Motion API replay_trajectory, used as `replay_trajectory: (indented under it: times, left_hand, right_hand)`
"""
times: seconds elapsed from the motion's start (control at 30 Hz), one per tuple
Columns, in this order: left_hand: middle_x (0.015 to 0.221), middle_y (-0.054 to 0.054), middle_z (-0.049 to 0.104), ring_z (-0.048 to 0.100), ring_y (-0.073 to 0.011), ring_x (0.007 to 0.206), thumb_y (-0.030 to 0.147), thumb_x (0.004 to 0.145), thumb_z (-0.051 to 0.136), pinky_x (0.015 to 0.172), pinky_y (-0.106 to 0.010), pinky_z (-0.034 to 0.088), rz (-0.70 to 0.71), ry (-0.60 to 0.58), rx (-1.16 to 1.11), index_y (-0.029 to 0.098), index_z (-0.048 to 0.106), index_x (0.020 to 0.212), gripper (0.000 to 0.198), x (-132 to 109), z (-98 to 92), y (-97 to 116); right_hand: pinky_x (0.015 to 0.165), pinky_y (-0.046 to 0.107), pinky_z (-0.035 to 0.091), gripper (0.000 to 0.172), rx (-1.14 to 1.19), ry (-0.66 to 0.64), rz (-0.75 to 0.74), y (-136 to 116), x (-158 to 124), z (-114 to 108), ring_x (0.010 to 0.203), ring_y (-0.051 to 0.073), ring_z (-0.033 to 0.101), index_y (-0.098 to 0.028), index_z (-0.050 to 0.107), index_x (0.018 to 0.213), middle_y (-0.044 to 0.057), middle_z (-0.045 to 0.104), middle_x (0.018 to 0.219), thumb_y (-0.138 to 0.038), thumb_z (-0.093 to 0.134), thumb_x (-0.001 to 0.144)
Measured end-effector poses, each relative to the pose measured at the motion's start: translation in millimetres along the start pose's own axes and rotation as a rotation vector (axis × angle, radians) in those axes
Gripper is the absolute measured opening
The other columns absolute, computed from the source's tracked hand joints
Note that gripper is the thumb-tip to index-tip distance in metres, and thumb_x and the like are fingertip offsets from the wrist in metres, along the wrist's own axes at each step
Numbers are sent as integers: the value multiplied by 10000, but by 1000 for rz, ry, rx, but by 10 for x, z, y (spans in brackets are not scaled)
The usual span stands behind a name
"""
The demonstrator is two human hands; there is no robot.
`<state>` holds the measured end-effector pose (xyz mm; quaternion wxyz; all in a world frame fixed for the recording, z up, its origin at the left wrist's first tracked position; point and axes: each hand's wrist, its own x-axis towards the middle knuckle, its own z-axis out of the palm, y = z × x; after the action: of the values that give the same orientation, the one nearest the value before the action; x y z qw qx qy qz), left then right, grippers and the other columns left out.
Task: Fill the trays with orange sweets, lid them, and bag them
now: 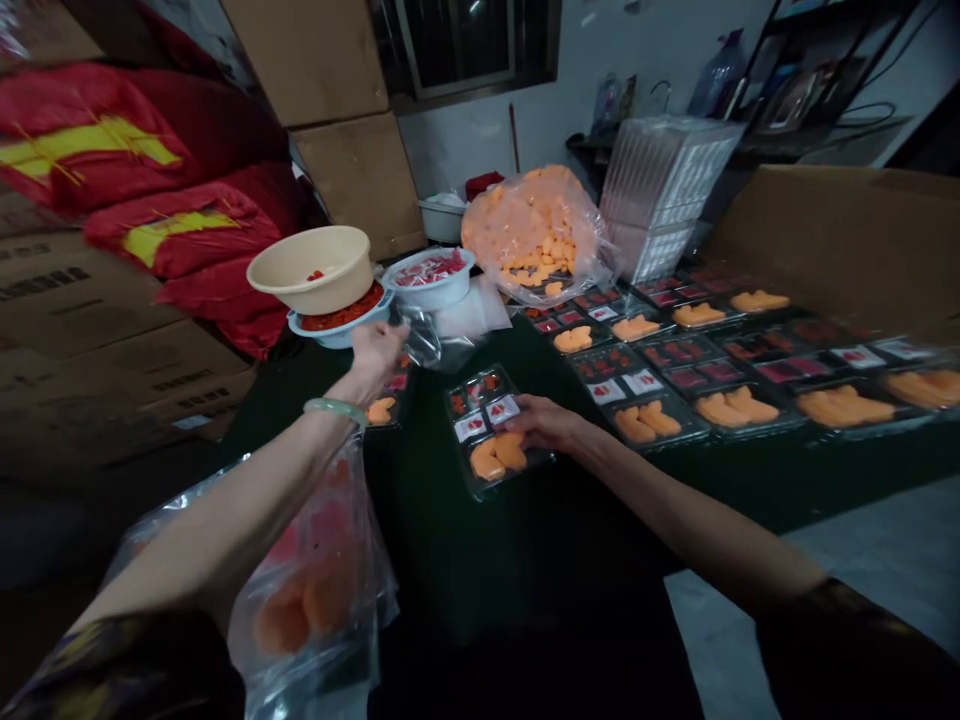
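Note:
My right hand grips the right edge of a clear-lidded plastic tray on the dark green table. In its compartments are two orange pieces, two white printed packets and small red items. My left hand is stretched to the far left, fingers pinched at the edge of a clear plastic bag. Beneath that hand lies another filled tray, partly hidden. A pale bangle circles the left wrist. Bagged trays with orange and pink contents lie under my left forearm.
Rows of filled trays cover the table's right side. Behind them are a big bag of orange pieces and stacked clear trays. A cream bowl rests over a basin of red items, beside a packet basin. Cartons and red sacks rise at left.

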<state>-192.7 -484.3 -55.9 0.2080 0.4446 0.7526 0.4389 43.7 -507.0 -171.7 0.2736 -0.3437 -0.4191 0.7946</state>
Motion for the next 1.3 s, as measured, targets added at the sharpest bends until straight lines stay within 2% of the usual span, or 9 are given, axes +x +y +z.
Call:
replay_trajectory:
  times: [0.13, 0.27, 0.37, 0.47, 0.7, 0.83, 0.97, 1.2, 1.3]
  left_hand:
    - [681, 20, 456, 437, -87, 670, 284, 792, 598, 676, -253, 404, 423, 73, 18, 187, 345, 587, 339, -129, -146, 313]
    - [668, -10, 482, 453, -127, 648, 407, 751, 645, 645, -280, 392, 922, -378, 237, 197, 401, 528, 391, -658, 111, 276]
    - [624, -13, 495, 467, -123, 605, 434, 811, 571, 606, -264, 368, 1099, -732, 397, 181, 460, 534, 390, -1055, 447, -13]
    - [635, -23, 514, 460, -111, 576, 388, 902, 422, 580, -253, 343, 1115, -910, 533, 160, 513, 580, 405, -1300, 682, -304]
    - [619, 12, 512, 446, -95, 543, 207, 753, 577, 538, -226, 355, 840, -872, 702, 155, 506, 583, 192, -1485, 704, -417]
    - [974, -90, 580, 559, -189, 837, 131, 659, 606, 667, -287, 435, 885, -826, 748, 151, 506, 586, 125, -1643, 683, -374]
    - [1292, -143, 463, 472, -267, 1167, 102, 714, 527, 896, -386, 429, 1095, -855, 717, 146, 530, 624, 100, -1764, 706, -343]
    - [1310, -128, 507, 577, -192, 1071, 35, 747, 424, 881, -298, 456, 1117, -1047, 485, 155, 494, 620, 188, -1802, 613, -226]
    - [1364, -127, 461, 545, -216, 1132, 13, 693, 435, 872, -290, 453, 1099, -1097, 498, 157, 471, 594, 178, -1857, 593, -184]
  right_hand:
    - [537, 230, 549, 377, 64, 5, 26, 62, -553, -105, 699, 167, 666, -143, 547, 939, 51, 689, 831, -146, 745, 618]
    - [565, 240, 559, 287, 109, 9, 66, 209, -1084, -242, 715, 174, 684, -152, 550, 1005, 68, 699, 840, -194, 669, 747]
    - [537, 238, 550, 270, 136, 8, 99, 342, -1426, -334, 726, 194, 692, -155, 545, 1016, 84, 702, 851, -206, 646, 771]
    - [520, 227, 536, 266, 122, 8, 123, 434, -1729, -407, 712, 194, 691, -158, 541, 1004, 91, 701, 864, -209, 650, 767]
    - [619, 273, 541, 251, 17, -108, 151, 486, -2205, -463, 695, 189, 680, -144, 554, 961, 67, 682, 793, -254, 655, 760]
    - [615, 268, 536, 257, 59, -213, 153, 545, -2236, -400, 679, 168, 667, -140, 553, 937, 63, 670, 820, -250, 673, 738]
    - [619, 248, 534, 256, 98, -293, 167, 644, -2132, -376, 707, 160, 670, -126, 542, 947, 73, 668, 852, -211, 669, 742]
    - [664, 275, 550, 253, 174, -108, 94, 735, -2130, -446, 722, 171, 683, -138, 535, 967, 64, 683, 843, -170, 652, 746]
    - [647, 297, 554, 545, 174, -16, 26, 744, -2184, -393, 708, 186, 689, -182, 423, 1237, 48, 695, 852, -171, 655, 745]
